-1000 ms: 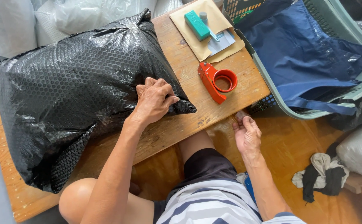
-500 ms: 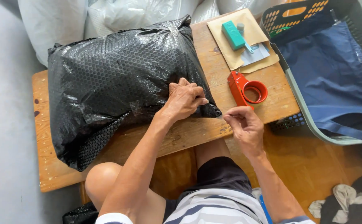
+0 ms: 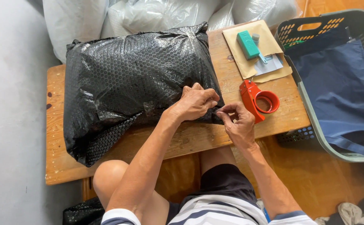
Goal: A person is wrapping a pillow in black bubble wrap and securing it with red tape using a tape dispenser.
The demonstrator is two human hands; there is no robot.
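Bringing my right hand (image 3: 239, 124) up from below the wooden table (image 3: 190, 139), I'm now pinching the black bubble-wrap parcel's (image 3: 132, 79) corner beside my left hand (image 3: 196, 102), which is gripping it.

Glossy bubble-wrap parcel (image 3: 136, 83) (black plastic), matt wooden table (image 3: 190, 139).

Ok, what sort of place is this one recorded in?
Probably a home or small-shop parcel-packing spot. A black bubble-wrap package lies on a low wooden table, with a red tape dispenser and brown envelope beside it, and a grey laundry-style basket nearby.
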